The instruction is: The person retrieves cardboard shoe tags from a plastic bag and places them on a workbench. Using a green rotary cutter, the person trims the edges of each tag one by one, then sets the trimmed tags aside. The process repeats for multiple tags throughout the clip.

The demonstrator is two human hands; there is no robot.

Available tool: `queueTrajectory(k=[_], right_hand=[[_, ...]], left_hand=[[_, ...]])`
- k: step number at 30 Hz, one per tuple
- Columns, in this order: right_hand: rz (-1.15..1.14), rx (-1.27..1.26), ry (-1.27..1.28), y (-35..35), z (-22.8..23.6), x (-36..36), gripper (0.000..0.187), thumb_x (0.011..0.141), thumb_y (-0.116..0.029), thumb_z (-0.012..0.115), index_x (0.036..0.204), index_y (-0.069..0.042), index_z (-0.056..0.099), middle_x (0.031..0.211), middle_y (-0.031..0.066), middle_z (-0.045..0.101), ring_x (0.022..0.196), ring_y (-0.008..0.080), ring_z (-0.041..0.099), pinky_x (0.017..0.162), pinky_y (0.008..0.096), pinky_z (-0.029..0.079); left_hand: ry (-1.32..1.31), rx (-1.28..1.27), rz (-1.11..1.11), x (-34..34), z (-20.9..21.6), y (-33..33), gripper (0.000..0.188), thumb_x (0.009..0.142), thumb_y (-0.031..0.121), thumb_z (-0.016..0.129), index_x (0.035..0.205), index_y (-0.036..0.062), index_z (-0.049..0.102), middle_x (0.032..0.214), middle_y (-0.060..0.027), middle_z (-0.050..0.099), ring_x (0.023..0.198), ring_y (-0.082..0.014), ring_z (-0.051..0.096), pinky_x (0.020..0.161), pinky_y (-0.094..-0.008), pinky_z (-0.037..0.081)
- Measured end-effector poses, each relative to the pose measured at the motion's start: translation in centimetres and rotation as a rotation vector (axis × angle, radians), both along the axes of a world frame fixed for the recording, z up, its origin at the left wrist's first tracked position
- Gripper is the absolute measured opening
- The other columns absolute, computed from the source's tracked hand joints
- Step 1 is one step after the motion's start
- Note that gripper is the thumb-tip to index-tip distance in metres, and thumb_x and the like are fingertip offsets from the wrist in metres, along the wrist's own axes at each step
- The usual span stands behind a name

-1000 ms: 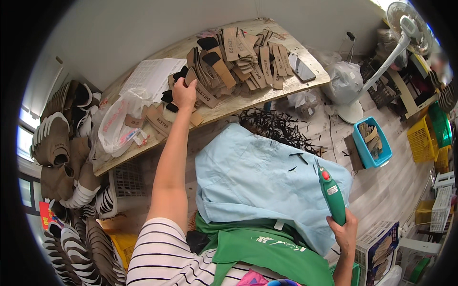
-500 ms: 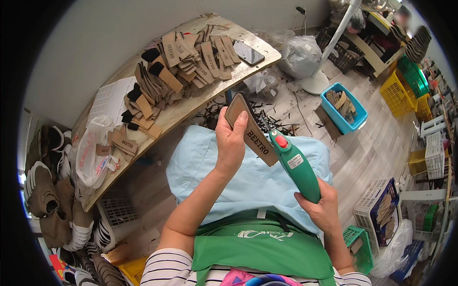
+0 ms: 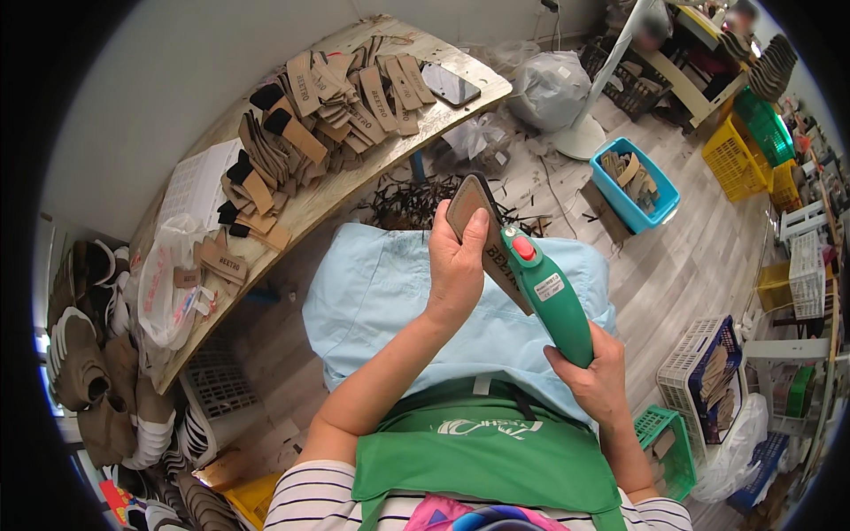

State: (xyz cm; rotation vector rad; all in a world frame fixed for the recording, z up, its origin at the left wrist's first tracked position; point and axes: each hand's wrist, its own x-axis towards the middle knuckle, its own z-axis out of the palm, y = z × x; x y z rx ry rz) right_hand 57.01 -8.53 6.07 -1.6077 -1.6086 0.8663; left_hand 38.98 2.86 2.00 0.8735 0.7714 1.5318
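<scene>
My left hand (image 3: pixel 456 265) is closed on a tan strap (image 3: pixel 505 270) with a dark edge and printed lettering, the thumb flat on its face. The strap slants over my lap, its rounded end up. In my right hand (image 3: pixel 593 376) is a green hand-held power tool (image 3: pixel 558 310) with a red button, fingers wrapped round its lower body. The tool's head lies against the strap's right edge, covering part of the lettering; its working tip cannot be made out. Below them, light blue cloth (image 3: pixel 381 301) covers my lap, with a green apron (image 3: pixel 478 469) nearer me.
Piles of similar straps (image 3: pixel 310 115) and a phone (image 3: pixel 450 84) lie on the wooden table (image 3: pixel 372 177) at left. Dark trimmings (image 3: pixel 416 199) litter the floor beyond my lap. A blue bin (image 3: pixel 655 217) with pieces stands at right, and shoes (image 3: pixel 80 363) are stacked at far left.
Both hands stay closed on their things. The left hand and strap have shifted right, and the tool's head now covers more of the strap's edge and lettering. The view has shifted slightly.
</scene>
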Motion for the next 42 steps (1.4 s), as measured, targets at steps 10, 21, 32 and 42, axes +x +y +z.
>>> queueTrajectory(k=[10, 21, 32, 42], right_hand=[[-0.056, 0.005, 0.118, 0.8, -0.1, -0.4, 0.024, 0.074, -0.008, 0.076, 0.09, 0.001, 0.061, 0.071, 0.0092, 0.059, 0.06, 0.0186, 0.052, 0.058, 0.032, 0.043], [0.039, -0.091, 0.071, 1.3, 2.3, 1.3, 0.022, 0.074, -0.007, 0.076, 0.089, 0.0, 0.061, 0.067, 0.0035, 0.055, 0.059, 0.0113, 0.049, 0.055, 0.028, 0.04], [0.088, -0.091, -0.011, 1.3, 3.1, 2.5, 0.025, 0.07, -0.007, 0.076, 0.09, 0.001, 0.063, 0.072, 0.0077, 0.058, 0.062, 0.0176, 0.053, 0.059, 0.0306, 0.043], [0.228, 0.071, -0.241, 1.9, 3.5, 4.8, 0.023, 0.066, -0.007, 0.076, 0.079, 0.0, 0.058, 0.07, 0.0102, 0.052, 0.061, 0.0264, 0.051, 0.057, 0.0347, 0.041]], left_hand=[[0.072, 0.011, -0.051, 1.5, 0.3, -1.4, 0.014, 0.102, 0.016, 0.053, 0.107, 0.0037, 0.05, 0.094, 0.0004, 0.057, 0.084, -0.0068, 0.051, 0.075, -0.024, 0.046], [0.127, 0.001, -0.197, -3.2, 0.4, -0.4, 0.034, 0.093, 0.009, 0.056, 0.125, 0.0048, 0.047, 0.092, -0.0059, 0.06, 0.074, -0.0135, 0.06, 0.066, -0.0279, 0.052], [0.376, -0.05, -0.523, -6.2, 2.2, 0.2, 0.029, 0.086, 0.009, 0.058, 0.115, 0.0043, 0.056, 0.09, -0.0011, 0.059, 0.077, -0.0083, 0.054, 0.068, -0.0246, 0.047], [0.47, -0.036, -0.61, -8.7, 3.6, 0.9, 0.032, 0.084, 0.011, 0.063, 0.115, 0.0003, 0.065, 0.08, 0.0007, 0.061, 0.067, -0.0061, 0.055, 0.059, -0.0227, 0.046]])
